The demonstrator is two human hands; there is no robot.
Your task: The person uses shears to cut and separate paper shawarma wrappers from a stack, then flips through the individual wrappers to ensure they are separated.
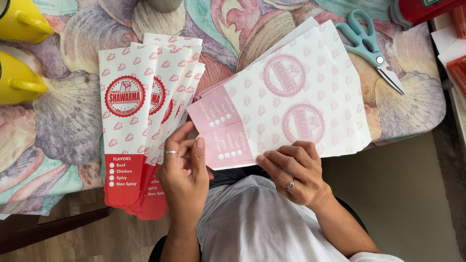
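A fanned stack of narrow red-and-white paper food sleeves lies on the table, printed side up, their red ends hanging over the near edge. My left hand rests on the right side of this stack, fingers spread, touching the top sleeves. To the right lies a pile of wider printed paper sheets, face down, the red print showing pale pink through the paper. My right hand pinches the near edge of this pile, thumb under and fingers on top.
The table wears a cloth with a shell pattern. Teal-handled scissors lie at the far right. Two yellow containers stand at the left edge. A red object and white-and-orange items sit at the top right.
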